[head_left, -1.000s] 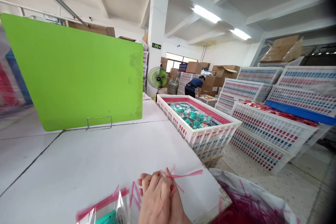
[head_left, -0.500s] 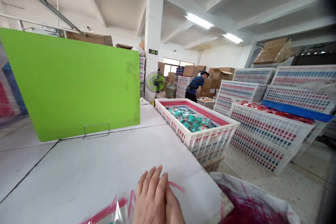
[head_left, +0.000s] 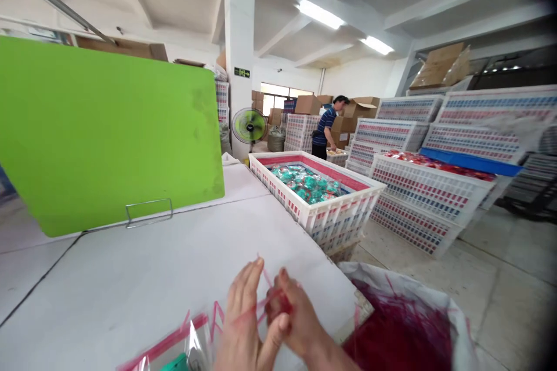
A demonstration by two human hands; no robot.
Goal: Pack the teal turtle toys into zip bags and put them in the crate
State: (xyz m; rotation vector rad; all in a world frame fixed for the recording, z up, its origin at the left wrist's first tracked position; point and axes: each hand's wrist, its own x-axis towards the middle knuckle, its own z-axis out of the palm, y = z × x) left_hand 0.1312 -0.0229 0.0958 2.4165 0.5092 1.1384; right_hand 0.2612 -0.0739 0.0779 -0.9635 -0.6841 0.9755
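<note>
Low in the head view, my left hand (head_left: 246, 319) is raised over the white table (head_left: 174, 266), its fingers extended and thumb apart. Just right of it, my right hand (head_left: 296, 313) has curled fingers around pink strips (head_left: 261, 305), which also cross my left palm. Motion blurs both hands and the strips. A clear bag with a pink top edge (head_left: 174, 341) lies left of my hands, with a green item (head_left: 174, 363) inside. The bag's lower part is out of frame.
A green board (head_left: 117, 139) stands across the table's far left. Beyond the right edge is a white crate (head_left: 343, 214) of green wrapped items. A sack of pink strips (head_left: 400, 330) sits lower right. Stacked crates (head_left: 430, 191) and a person (head_left: 324, 130) are farther back.
My hands, earlier pressed together, have moved apart, and pink strips now show between them. The view has turned slightly right and down. The person in the back stands more upright.
</note>
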